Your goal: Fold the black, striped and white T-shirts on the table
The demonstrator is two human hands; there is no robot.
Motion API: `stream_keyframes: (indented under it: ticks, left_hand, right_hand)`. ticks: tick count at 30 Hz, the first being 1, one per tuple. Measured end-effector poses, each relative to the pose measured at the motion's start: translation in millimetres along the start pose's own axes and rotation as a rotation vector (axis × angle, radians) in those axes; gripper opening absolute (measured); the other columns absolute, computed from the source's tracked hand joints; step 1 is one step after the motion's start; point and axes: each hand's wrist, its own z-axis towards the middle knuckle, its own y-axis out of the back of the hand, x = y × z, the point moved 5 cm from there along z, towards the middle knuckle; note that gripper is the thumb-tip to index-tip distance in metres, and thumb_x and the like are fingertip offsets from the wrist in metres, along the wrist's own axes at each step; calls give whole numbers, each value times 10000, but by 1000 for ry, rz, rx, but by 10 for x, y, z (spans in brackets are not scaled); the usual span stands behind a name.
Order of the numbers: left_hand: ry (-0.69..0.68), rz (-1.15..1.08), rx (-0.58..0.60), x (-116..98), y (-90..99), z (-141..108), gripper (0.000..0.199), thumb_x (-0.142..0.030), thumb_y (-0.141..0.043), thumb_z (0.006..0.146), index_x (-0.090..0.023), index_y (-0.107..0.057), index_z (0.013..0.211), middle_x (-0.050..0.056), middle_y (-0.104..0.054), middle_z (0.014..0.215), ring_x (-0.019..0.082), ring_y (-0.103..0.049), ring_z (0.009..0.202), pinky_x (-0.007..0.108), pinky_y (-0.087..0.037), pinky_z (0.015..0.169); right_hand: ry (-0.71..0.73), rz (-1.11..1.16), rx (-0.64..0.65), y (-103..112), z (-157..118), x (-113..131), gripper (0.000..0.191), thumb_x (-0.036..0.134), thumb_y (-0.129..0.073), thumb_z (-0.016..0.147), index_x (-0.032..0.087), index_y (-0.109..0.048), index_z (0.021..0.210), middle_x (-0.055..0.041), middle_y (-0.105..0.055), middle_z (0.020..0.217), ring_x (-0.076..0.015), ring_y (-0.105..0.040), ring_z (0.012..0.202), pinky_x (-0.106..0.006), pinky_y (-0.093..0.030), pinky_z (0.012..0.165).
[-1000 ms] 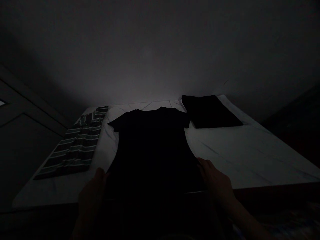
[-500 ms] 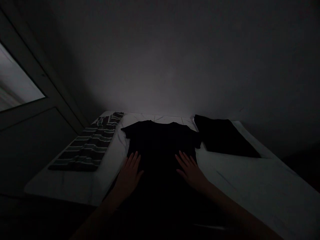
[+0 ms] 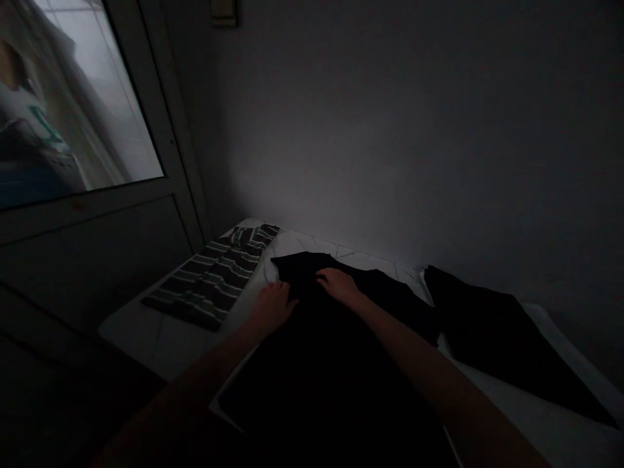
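Observation:
A black T-shirt [image 3: 336,364] lies spread on the white marble-patterned table in front of me. My left hand [image 3: 273,307] rests at its left edge just below the left sleeve, thumb apart from the bent fingers. Reaching across the upper part of the shirt, my right hand [image 3: 338,285] has its fingers curled down on the cloth near the left shoulder. The dark fabric and dim light hide the fingertips and any small folds.
Striped folded cloth [image 3: 214,273] lies on the table's left side. Another black folded garment [image 3: 507,344] lies on the right. A wall [image 3: 390,143] stands behind the table [image 3: 131,335], and a door with a glass pane [image 3: 180,156] is at the left.
The view has turned left. My right hand has moved from the shirt's right side across to its upper left. My left hand has shifted up toward the left sleeve, and both hands' fingers are more bent.

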Motion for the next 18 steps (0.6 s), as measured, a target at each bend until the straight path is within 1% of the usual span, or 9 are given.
stream_keyframes:
  ticks: [1, 3, 5, 7, 8, 11, 14, 16, 18]
  left_hand:
    - [67, 22, -5, 18, 12, 105, 376, -404, -569, 938, -104, -618, 1160, 203, -644, 1173, 340, -608, 1126, 440, -482, 941]
    - [160, 50, -26, 52, -39, 234, 411, -416, -620, 907, -77, -617, 1140, 231, -624, 1160, 365, -590, 1130, 439, -488, 900]
    - [184, 48, -75, 70, -150, 278, 422, -395, -658, 886, -78, -602, 1159, 226, -613, 1174, 352, -576, 1148, 420, -485, 899]
    - [174, 38, -116, 82, -274, 272, 390, -352, -657, 890, -91, -591, 1173, 202, -618, 1164, 324, -576, 1144, 407, -474, 910]
    - [174, 32, -118, 90, -331, 261, 367, -335, -644, 898, -100, -590, 1176, 189, -624, 1155, 312, -580, 1136, 404, -469, 915]
    - [185, 15, -77, 122, -427, 235, 307, -323, -605, 916, -125, -611, 1151, 164, -641, 1140, 293, -588, 1114, 404, -455, 933]
    - [185, 6, -46, 132, -393, 231, 289, -342, -582, 921, -133, -633, 1114, 163, -647, 1158, 296, -580, 1135, 407, -445, 960]
    - [173, -4, -16, 114, -344, 234, 286, -322, -568, 920, -128, -625, 1122, 166, -645, 1184, 295, -582, 1152, 398, -446, 965]
    - [166, -36, 49, 78, -316, 224, 271, -257, -534, 919, -125, -594, 1148, 156, -662, 1159, 277, -614, 1121, 369, -464, 929]
  right_hand:
    - [8, 9, -6, -18, 245, 84, 348, 203, -497, 952, 215, -649, 1265, -87, -637, 1328, -241, -588, 1224, -354, -458, 1016]
    - [30, 29, -11, -104, 666, 222, 397, 145, -510, 925, 184, -610, 1307, -109, -595, 1371, -227, -563, 1251, -333, -441, 1027]
    - [54, 57, -1, -226, 991, 322, 480, 73, -526, 875, 157, -569, 1345, -130, -555, 1406, -206, -553, 1258, -306, -428, 1030]
    - [79, 93, 19, -348, 1224, 395, 564, 23, -558, 810, 130, -544, 1364, -148, -544, 1411, -196, -561, 1243, -282, -427, 1019]
    - [91, 115, 30, -401, 1309, 423, 595, 12, -582, 777, 120, -544, 1361, -151, -551, 1401, -196, -570, 1226, -273, -432, 1006]
    - [128, 195, 61, -517, 1469, 467, 601, 6, -649, 686, 144, -616, 1270, -106, -643, 1279, -195, -627, 1105, -249, -466, 930]
    - [134, 288, 50, -552, 1527, 406, 471, 9, -664, 631, 187, -711, 1064, -47, -722, 1063, -198, -660, 961, -249, -486, 858]
    - [107, 360, -15, -516, 1525, 283, 387, 28, -657, 623, 191, -730, 967, -49, -726, 1013, -211, -653, 966, -270, -481, 880]
    - [61, 443, -119, -439, 1486, 94, 352, 60, -630, 638, 183, -731, 952, -65, -715, 1048, -217, -633, 1022, -294, -465, 933]
